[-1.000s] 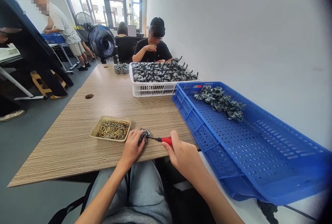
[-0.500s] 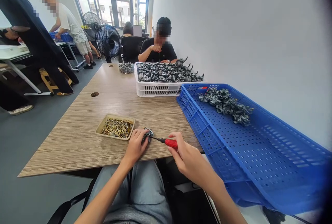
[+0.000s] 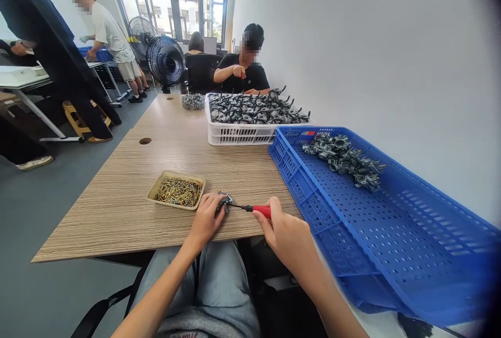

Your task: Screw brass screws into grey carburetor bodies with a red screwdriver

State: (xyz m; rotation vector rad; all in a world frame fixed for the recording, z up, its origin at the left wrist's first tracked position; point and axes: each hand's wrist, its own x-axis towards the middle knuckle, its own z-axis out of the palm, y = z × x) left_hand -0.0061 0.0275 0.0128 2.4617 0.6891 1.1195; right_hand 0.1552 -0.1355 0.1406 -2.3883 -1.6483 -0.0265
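Note:
My left hand [image 3: 205, 218] is closed around a small grey metal part [image 3: 224, 201] that rests on the wooden table [image 3: 129, 186] near its front edge. My right hand [image 3: 284, 233] grips a red-handled screwdriver [image 3: 258, 209], and the dark shaft points left with its tip against the part. A shallow tan tray of brass screws [image 3: 178, 191] sits just left of my left hand.
A large blue perforated crate [image 3: 391, 233] on my right holds a pile of grey metal parts [image 3: 344, 158]. A white basket [image 3: 238, 132] full of similar parts stands further back. A seated person works behind it. Two fans and other people stand at the left.
The view has shifted slightly, so everything sits a little further right in the frame. Both hands stay at the part with the screwdriver against it.

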